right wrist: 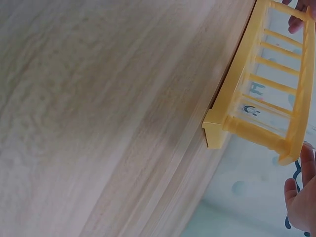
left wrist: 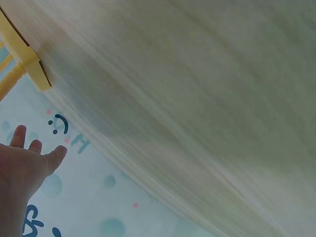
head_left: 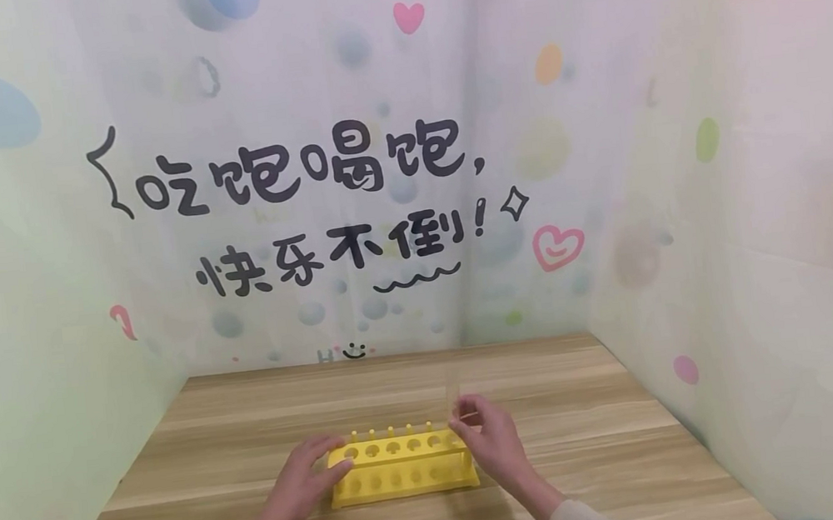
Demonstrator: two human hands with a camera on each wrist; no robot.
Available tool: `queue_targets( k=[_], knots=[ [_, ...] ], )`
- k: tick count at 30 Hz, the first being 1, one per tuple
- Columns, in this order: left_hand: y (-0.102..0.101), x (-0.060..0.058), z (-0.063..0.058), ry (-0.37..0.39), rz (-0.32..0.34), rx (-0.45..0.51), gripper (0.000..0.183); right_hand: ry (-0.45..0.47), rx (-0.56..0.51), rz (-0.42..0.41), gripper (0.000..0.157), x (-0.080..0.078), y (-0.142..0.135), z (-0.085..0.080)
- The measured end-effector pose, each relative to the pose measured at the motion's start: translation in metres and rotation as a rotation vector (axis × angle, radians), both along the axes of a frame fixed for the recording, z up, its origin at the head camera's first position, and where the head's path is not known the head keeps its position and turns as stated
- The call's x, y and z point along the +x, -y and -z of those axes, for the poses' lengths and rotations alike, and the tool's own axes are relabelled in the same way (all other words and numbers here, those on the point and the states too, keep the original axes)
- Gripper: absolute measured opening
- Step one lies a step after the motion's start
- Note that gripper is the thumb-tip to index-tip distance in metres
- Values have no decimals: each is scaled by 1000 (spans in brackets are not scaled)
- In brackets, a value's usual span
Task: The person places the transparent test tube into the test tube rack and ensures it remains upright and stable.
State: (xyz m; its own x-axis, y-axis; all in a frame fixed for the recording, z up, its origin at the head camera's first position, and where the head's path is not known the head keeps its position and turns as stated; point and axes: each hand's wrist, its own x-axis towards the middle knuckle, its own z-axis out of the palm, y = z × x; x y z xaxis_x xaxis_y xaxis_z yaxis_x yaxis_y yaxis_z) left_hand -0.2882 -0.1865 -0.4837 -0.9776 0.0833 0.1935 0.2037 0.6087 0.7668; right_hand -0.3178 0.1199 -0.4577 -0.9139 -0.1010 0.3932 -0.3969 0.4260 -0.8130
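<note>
A yellow test tube rack (head_left: 404, 490) stands on the table, with one row of round holes along its top plate and short pegs behind. My left hand (head_left: 308, 478) grips the rack's left end, thumb in front and fingers behind. In the left wrist view that hand (left wrist: 24, 165) shows at the lower left, below a corner of the rack (left wrist: 33, 61). At the rack's right end my right hand (head_left: 491, 439) pinches a clear, faint test tube (head_left: 452, 386), upright over the last hole. Whether its lower end is inside the hole, I cannot tell.
The wood-grain table (head_left: 250, 410) runs back to a patterned curtain (head_left: 407, 319) with black lettering. Curtains also border the table at left and right. The right wrist view shows the rack's posts (right wrist: 254, 133) from the side.
</note>
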Motion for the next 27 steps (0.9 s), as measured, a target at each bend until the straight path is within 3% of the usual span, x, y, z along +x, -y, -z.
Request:
queue_targets(
  k=[11, 17, 21, 27],
  knots=[
    [1, 1, -1, -13, -2, -12, 49, 8, 5, -6, 23, 0, 0, 6],
    [0, 0, -2, -38, 3, -70, 50, -3, 35, 16, 27, 1, 0, 6],
    [1, 0, -5, -73, 13, -126, 45, -20, 72, 25, 36, 2, -3, 6],
    [4, 1, -10, -67, 15, -173, 48, -29, 99, 43, 50, 2, -13, 7]
  ],
)
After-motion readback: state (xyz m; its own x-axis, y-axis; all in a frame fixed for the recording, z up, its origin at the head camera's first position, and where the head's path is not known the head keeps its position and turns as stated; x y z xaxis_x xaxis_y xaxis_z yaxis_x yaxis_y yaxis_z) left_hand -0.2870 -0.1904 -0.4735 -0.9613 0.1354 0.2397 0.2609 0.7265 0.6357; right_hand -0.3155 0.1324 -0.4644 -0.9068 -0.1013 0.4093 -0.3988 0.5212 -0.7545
